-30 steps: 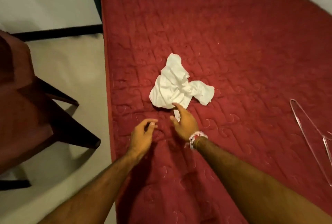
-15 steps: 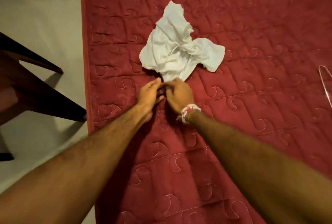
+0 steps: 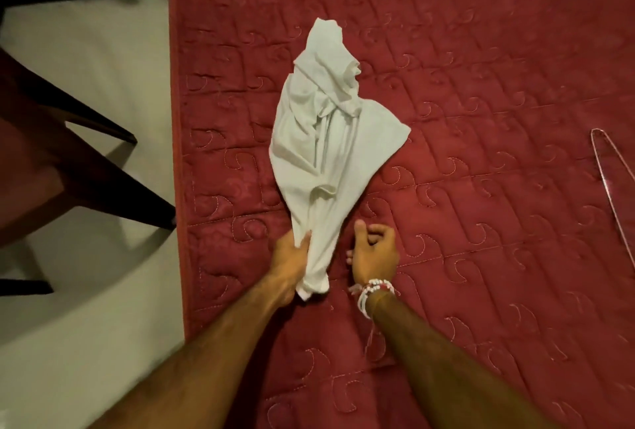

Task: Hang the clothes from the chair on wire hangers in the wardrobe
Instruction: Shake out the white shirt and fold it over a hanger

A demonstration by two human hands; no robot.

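Step in hand: straightening white garment [image 3: 323, 140] on red quilted mattress [image 3: 481, 85]. Near end gripped in left hand [image 3: 290, 265], fingers curled round bunched cloth. Just right of garment: right hand [image 3: 374, 253], loosely curled, empty. Next, likely: spread flat, then fetch wire hanger [image 3: 615, 181] from well right of garment.

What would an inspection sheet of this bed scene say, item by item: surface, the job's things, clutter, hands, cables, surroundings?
Surface: red quilted bedspread, garment and hanger lying on it.
Job's things: crumpled white garment mid-bed; wire hanger at the right edge, apart from it.
Clutter: nothing seen.
Hands: left hand grips the garment's near end; right hand beside it, fingers loosely curled, holding nothing; beaded bracelet on its wrist.
Cables: nothing seen.
Surroundings: dark chair on pale floor, left of the bed.
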